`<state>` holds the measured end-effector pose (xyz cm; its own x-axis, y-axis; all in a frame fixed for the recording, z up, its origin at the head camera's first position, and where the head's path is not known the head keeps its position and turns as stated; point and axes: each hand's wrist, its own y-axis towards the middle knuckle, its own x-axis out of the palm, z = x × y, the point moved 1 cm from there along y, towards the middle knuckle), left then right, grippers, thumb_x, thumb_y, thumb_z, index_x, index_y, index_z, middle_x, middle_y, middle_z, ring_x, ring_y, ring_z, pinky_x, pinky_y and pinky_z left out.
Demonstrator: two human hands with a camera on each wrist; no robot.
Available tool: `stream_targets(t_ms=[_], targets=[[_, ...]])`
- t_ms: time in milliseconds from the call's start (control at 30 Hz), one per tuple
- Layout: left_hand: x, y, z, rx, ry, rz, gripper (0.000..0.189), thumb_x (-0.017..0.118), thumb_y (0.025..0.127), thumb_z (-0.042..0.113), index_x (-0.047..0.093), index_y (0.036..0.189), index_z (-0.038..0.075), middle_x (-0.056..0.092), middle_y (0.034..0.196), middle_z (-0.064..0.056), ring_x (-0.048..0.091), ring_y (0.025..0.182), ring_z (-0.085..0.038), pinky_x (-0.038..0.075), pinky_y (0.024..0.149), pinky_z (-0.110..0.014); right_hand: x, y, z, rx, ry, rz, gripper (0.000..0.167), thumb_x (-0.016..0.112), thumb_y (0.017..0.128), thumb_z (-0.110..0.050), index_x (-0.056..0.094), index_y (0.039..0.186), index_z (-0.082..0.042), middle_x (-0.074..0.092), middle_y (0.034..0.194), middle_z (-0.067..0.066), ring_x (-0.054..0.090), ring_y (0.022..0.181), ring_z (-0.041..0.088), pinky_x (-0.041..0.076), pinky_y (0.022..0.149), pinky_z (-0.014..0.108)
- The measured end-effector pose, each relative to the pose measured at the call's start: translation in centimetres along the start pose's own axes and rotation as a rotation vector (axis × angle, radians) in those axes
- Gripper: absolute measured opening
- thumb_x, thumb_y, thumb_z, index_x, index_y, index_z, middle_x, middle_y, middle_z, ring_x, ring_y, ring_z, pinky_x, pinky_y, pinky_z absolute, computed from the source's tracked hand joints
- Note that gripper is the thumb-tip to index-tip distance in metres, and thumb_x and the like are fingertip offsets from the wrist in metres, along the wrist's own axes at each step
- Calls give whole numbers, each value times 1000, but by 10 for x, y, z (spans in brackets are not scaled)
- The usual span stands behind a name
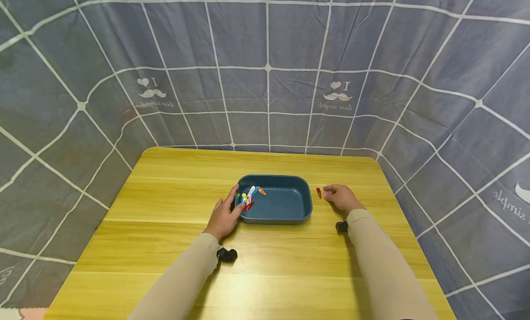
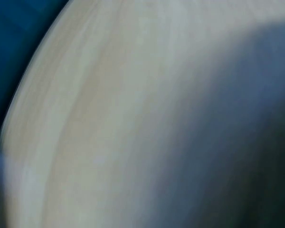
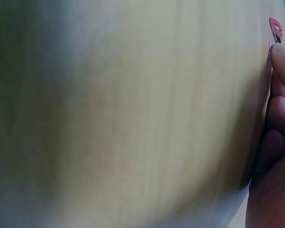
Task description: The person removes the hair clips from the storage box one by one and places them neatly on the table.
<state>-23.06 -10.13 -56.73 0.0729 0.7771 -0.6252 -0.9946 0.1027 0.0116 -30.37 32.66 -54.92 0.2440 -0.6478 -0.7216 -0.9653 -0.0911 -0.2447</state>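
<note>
A dark blue plastic tray [image 1: 285, 205] stands on the table, with several colourful snap hair clips [image 1: 250, 191] lying in its left end. My left hand [image 1: 223, 219] holds the tray's left side, the thumb over the rim beside the clips and the index finger at the far left corner. To the right of the tray, my right hand [image 1: 342, 198] pinches a pink hair clip [image 1: 325, 193] between thumb and fingertips, low over the table. A red hair clip [image 1: 319, 192] lies just left of those fingertips; the right wrist view also catches this red clip [image 3: 275, 28].
The yellow wood-grain table [image 1: 281, 260] has rounded far corners. A grey curtain [image 1: 290, 90] with a white grid hangs around its back and sides. Black wrist cameras [image 1: 227, 254] sit on both wrists. The left wrist view shows mostly blurred tabletop.
</note>
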Motion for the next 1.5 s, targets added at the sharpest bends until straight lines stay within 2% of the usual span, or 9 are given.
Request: stream_targets(t_ms=[567, 700, 800, 933, 1067, 1167, 1233, 1400, 1500], targets=[[-3, 0, -1, -5, 1, -2, 67, 53, 108, 41, 24, 167, 43, 54, 158, -15, 47, 146, -52, 13, 136, -54, -1, -4, -4, 16, 2, 5, 42, 67, 103, -17, 64, 142, -1, 70, 122, 18, 62, 110, 32, 52, 104, 49], [-4, -1, -1, 4, 4, 1, 67, 54, 108, 40, 24, 168, 41, 55, 157, -16, 50, 144, -51, 13, 136, -54, -1, -6, -6, 13, 11, 13, 42, 67, 104, -17, 64, 142, -2, 70, 119, 17, 62, 107, 31, 52, 101, 47], [-5, -1, 0, 13, 2, 2, 67, 55, 108, 39, 25, 168, 40, 55, 157, -16, 53, 141, -51, 13, 136, -54, -2, -6, -4, -3, 11, 12, 42, 66, 104, -19, 63, 143, -2, 70, 123, 20, 63, 112, 35, 52, 103, 50], [-4, -2, 0, 29, -3, 1, 67, 56, 108, 37, 25, 168, 38, 55, 156, -17, 58, 137, -49, 13, 136, -54, -5, -4, 1, -12, 15, 20, 48, 64, 106, -30, 61, 145, -2, 66, 138, 25, 61, 130, 43, 50, 113, 57], [-4, -3, 1, 38, -2, -6, 67, 56, 109, 37, 25, 168, 36, 56, 155, -17, 61, 134, -48, 13, 136, -54, -10, -3, 2, -3, 65, 49, 53, 63, 105, -34, 60, 146, -1, 66, 139, 25, 62, 127, 41, 56, 105, 52], [-4, -4, 2, 39, 1, -6, 67, 56, 109, 37, 26, 168, 36, 57, 154, -17, 61, 134, -47, 14, 136, -53, -13, -4, -6, -29, 70, 82, 50, 63, 105, -30, 60, 145, 0, 70, 128, 23, 66, 113, 36, 57, 94, 45], [-5, -5, 2, 40, -1, -6, 67, 56, 109, 37, 26, 168, 36, 58, 154, -17, 62, 133, -47, 14, 136, -53, -14, -5, -16, -65, 48, 95, 49, 62, 106, -27, 60, 145, 1, 71, 121, 21, 66, 108, 34, 57, 93, 45], [-7, -6, 2, 40, 0, -10, 66, 56, 109, 37, 25, 168, 36, 56, 155, -16, 63, 132, -46, 14, 136, -53, -15, -8, -48, -134, 11, 98, 46, 62, 106, -23, 60, 144, 2, 73, 117, 20, 69, 108, 38, 55, 105, 56], [-7, -6, 0, 32, 3, -13, 67, 56, 109, 36, 25, 168, 36, 56, 156, -16, 62, 134, -47, 13, 136, -53, -11, -8, -68, -156, 1, 89, 45, 63, 105, -22, 61, 144, 1, 75, 119, 20, 71, 106, 39, 54, 108, 57]])
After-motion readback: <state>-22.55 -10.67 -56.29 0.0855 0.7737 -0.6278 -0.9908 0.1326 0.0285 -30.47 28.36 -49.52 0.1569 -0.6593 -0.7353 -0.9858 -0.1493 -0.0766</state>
